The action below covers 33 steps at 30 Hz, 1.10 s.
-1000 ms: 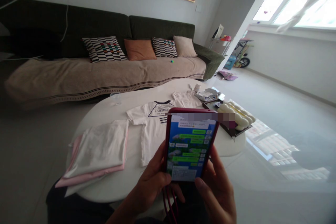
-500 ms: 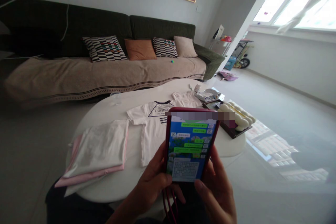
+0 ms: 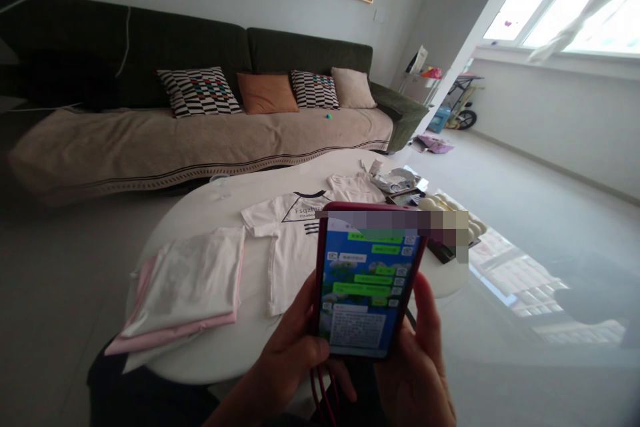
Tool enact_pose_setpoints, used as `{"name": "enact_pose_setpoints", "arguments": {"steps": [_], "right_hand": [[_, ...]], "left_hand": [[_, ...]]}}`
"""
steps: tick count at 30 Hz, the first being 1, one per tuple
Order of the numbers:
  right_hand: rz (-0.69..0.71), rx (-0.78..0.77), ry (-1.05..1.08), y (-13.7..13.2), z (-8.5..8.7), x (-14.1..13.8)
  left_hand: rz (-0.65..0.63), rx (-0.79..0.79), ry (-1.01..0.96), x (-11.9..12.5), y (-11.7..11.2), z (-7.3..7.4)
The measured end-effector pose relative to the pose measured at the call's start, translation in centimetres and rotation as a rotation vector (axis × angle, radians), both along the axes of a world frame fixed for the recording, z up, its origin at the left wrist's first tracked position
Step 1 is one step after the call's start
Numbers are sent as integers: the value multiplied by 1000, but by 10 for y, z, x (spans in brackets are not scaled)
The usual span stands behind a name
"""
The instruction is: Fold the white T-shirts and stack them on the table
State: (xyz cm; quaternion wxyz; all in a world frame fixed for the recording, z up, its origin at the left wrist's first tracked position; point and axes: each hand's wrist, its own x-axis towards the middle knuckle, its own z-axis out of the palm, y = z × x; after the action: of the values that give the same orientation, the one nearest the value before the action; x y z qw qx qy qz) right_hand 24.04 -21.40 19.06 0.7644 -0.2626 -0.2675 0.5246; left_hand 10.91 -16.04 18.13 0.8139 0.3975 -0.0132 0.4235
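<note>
The two hands are closest. The left hand [image 3: 287, 353] has the lower left side of the phone [image 3: 367, 280]. Its thumb is bent and presses on the bottom corner, while its other fingers go behind, so it pinches the phone between thumb and fingers. The right hand [image 3: 420, 360] is curled by the lower right corner. One finger sticks up beside the edge. I can't tell if this hand pinches the phone or just leans on it.

A red cord [image 3: 325, 393] hangs under the phone. The phone is up in the air, over the near side of the table [image 3: 200, 373], with its lit screen facing the person. Blurry squares hide the top of it.

To hold it well, keep the left pinch firm but soft, and let the fingers behind take the weight. Keep the thumb by the edge so it doesn't bump the screen. Let the cord hang loose.

On the table, a folded pink and white pile [image 3: 190, 280] is on the left. A white shirt [image 3: 295, 267] lies flat behind the phone. A dark tray [image 3: 443, 251] sits to the right. Farther back is a long green sofa [image 3: 190, 40] with a tan cover [image 3: 200, 147].
</note>
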Motion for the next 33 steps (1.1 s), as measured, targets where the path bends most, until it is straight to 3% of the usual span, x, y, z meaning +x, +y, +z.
{"name": "enact_pose_setpoints", "arguments": {"steps": [26, 33], "right_hand": [[4, 22, -10, 0, -1, -2], [-30, -27, -51, 0, 1, -2]], "left_hand": [[10, 7, 27, -2, -3, 3], [28, -75, 113, -3, -5, 5]]}}
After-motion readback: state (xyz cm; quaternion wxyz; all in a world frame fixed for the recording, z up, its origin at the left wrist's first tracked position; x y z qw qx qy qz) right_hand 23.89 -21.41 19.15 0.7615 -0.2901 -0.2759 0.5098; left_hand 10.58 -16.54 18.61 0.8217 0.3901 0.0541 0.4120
